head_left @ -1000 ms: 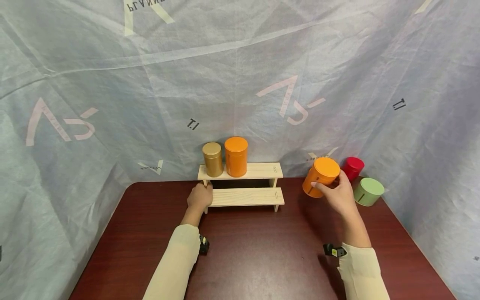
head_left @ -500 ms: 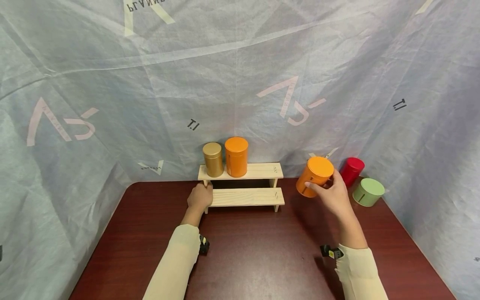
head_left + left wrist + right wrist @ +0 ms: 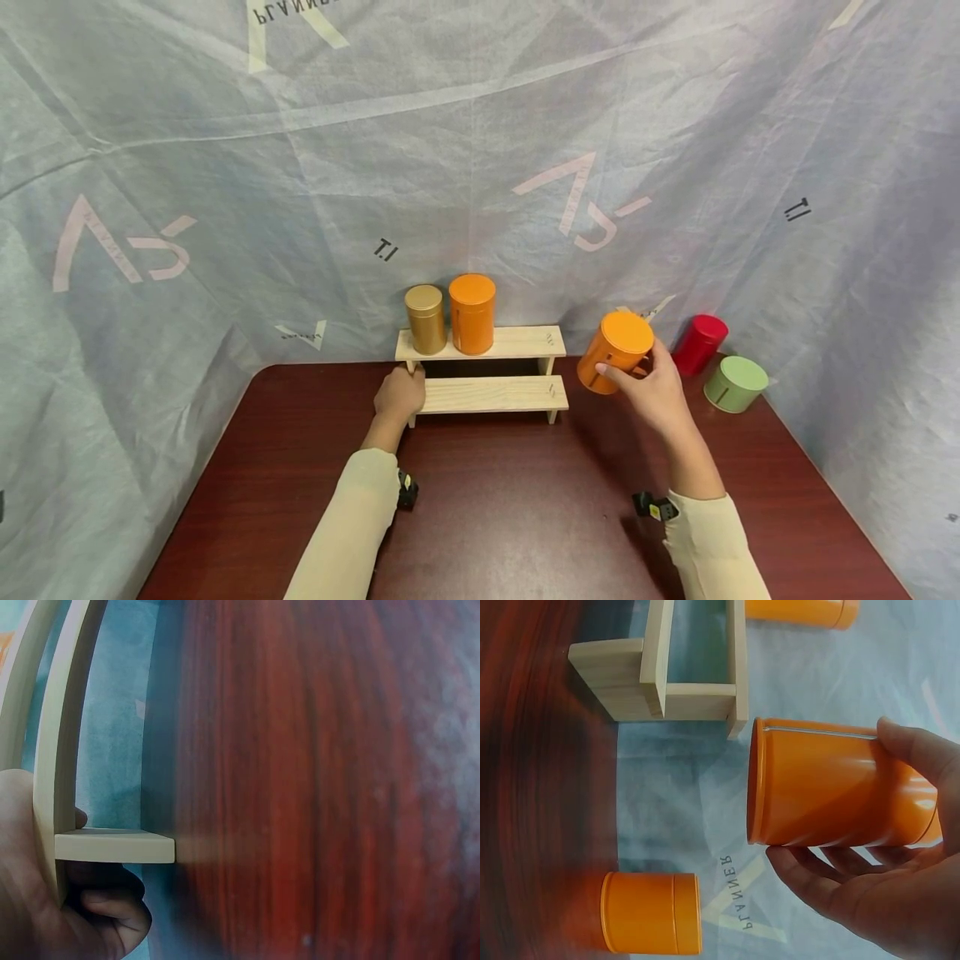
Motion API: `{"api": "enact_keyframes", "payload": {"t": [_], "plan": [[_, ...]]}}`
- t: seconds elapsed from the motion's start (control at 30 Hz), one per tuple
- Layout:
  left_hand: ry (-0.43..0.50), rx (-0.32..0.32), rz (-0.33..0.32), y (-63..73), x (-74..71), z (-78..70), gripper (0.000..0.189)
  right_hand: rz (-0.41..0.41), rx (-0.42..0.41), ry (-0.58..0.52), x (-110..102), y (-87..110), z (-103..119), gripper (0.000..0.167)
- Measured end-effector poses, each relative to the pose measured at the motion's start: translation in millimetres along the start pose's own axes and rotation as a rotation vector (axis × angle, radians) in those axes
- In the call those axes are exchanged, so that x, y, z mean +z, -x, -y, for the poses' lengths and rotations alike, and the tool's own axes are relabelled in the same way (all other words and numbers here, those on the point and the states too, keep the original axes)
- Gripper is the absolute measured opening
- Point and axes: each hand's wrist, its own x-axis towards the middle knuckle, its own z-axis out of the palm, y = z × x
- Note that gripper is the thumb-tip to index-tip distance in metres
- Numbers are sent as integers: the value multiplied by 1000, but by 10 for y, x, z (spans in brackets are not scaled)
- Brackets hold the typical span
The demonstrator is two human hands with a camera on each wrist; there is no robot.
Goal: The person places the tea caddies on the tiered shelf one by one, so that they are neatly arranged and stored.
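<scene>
My right hand (image 3: 660,392) grips a tall orange canister (image 3: 617,350) in the air, tilted, right of the two-tier wooden rack (image 3: 491,393). In the right wrist view, thumb and fingers lie on opposite sides of that canister (image 3: 825,784). My left hand (image 3: 400,392) holds the left end of the rack's lower step; the left wrist view shows its fingers curled round the board (image 3: 56,750) beside the leg. On the upper step stand a gold canister (image 3: 426,321) and another orange canister (image 3: 472,315), both upright.
A red canister (image 3: 700,344) and a short green canister (image 3: 736,384) stand at the table's back right. A smaller orange canister (image 3: 651,913) stands on the table, mostly hidden behind the right hand in the head view. A grey cloth (image 3: 465,167) hangs behind the table (image 3: 510,500).
My right hand has carried the orange canister left, closer to the rack, and the canister leans a little more. The left hand and the rack have stayed put.
</scene>
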Motion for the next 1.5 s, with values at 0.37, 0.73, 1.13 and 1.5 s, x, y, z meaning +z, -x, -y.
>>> {"api": "enact_keyframes", "payload": {"t": [0.37, 0.73, 1.13, 1.5], "plan": [[5, -8, -15, 6, -4, -4, 52, -9, -22, -33, 101, 33, 101, 71], [10, -19, 24, -13, 10, -1, 54, 22, -25, -53, 200, 99, 196, 73], [9, -25, 6, -19, 5, -8, 51, 74, -64, -168, 420, 105, 220, 71], [15, -13, 1, 6, 2, 12, 52, 119, -55, -169, 590, 132, 183, 74]]}}
